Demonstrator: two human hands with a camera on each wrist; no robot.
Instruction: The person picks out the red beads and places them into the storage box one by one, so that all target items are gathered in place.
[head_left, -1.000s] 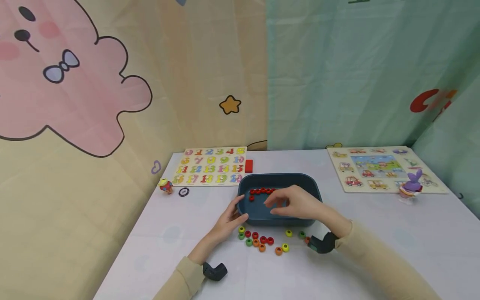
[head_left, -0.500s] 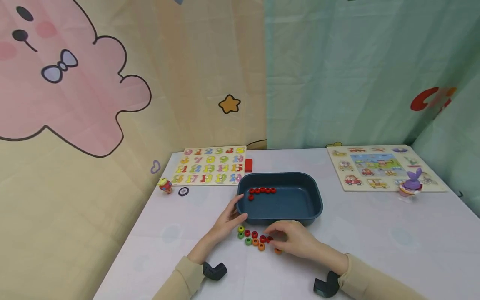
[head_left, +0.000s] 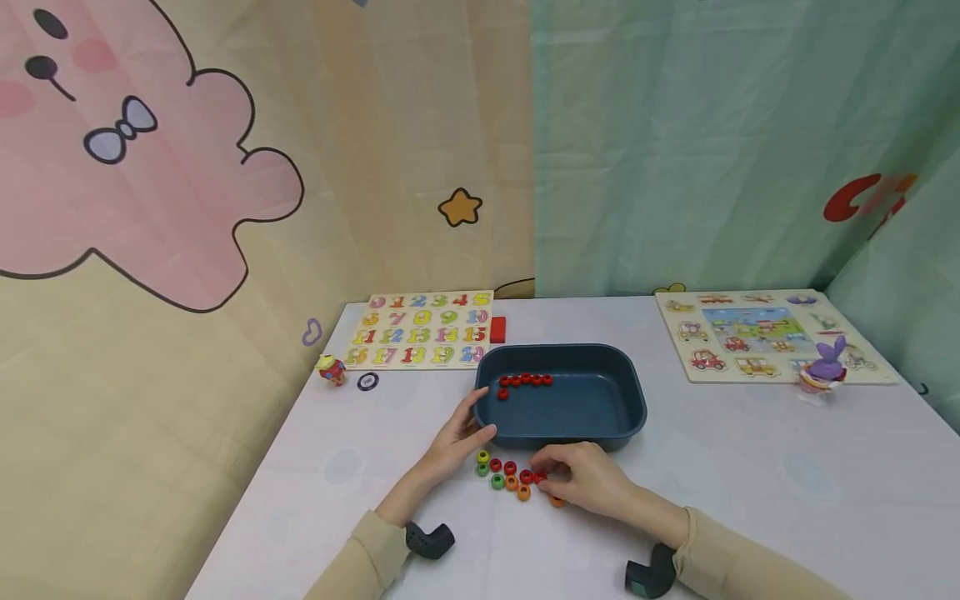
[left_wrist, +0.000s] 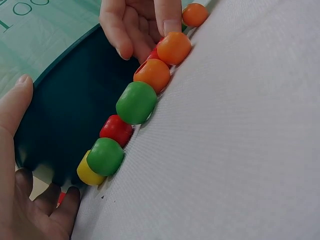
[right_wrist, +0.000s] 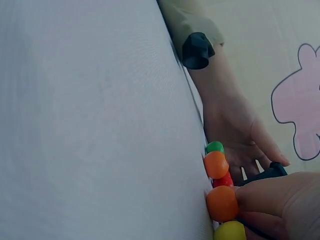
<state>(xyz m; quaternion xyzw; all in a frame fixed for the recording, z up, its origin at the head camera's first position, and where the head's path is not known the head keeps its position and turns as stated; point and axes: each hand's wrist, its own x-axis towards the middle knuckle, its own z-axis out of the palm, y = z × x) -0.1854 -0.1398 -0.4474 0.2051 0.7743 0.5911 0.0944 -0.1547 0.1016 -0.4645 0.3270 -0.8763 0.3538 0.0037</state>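
A dark blue rectangular tray (head_left: 592, 408) stands mid-table, with several red beads (head_left: 527, 379) in a row and one below the row's left end. My left hand (head_left: 450, 443) holds the tray's near left corner, thumb at the near wall and fingers along the left side. In front of the tray, my right hand (head_left: 588, 477) pinches a red bead (head_left: 540, 478) between thumb and index finger, at table level. Beside it lie loose beads: red (head_left: 510, 468), orange (head_left: 523, 492), green (head_left: 497, 482) and yellow (head_left: 483, 457). The right hand hides some beads.
Behind the tray lie a number puzzle board (head_left: 420, 332) with a red block (head_left: 498, 329), and a vehicle puzzle board (head_left: 772, 337) at right. A small figurine (head_left: 332, 370) and a round chip (head_left: 367, 382) stand left. A purple rabbit toy (head_left: 823, 367) is at right.
My right hand has come down from above the tray to the beads in front of it and now pinches a red one. The left hand stays at the tray's corner.
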